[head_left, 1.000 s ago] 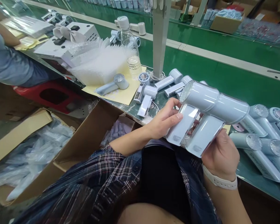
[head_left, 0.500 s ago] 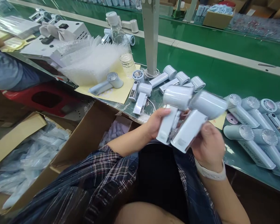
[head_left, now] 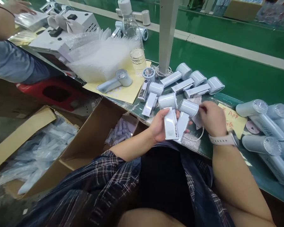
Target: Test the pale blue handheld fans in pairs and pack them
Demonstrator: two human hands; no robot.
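Note:
Two pale blue handheld fans (head_left: 171, 123) lie side by side in my left hand (head_left: 159, 126), which is closed around their handles. Their round heads point away from me. My right hand (head_left: 213, 118) is beside the head of the right-hand fan, its fingertips pinched together. Whatever is between those fingertips is too small or hidden to name. A pale paper sheet (head_left: 197, 117) lies just under the fingers, partly covered by the fan head. Several more handheld fans (head_left: 197, 90) rest on the bench right behind my hands.
Wrapped fans (head_left: 262, 126) are stacked at right, beside a yellow note (head_left: 234, 118). A metal post (head_left: 167, 37), a clear bottle (head_left: 137, 47) and a pile of plastic sleeves (head_left: 101, 56) stand behind. Cardboard boxes (head_left: 85, 135) sit below the bench edge. A co-worker's arm (head_left: 11, 60) shows at left.
My right hand has let go of the fans and moved right, to beside a fan head. The two fans have been lowered in my left hand. A co-worker's hand has come into view.

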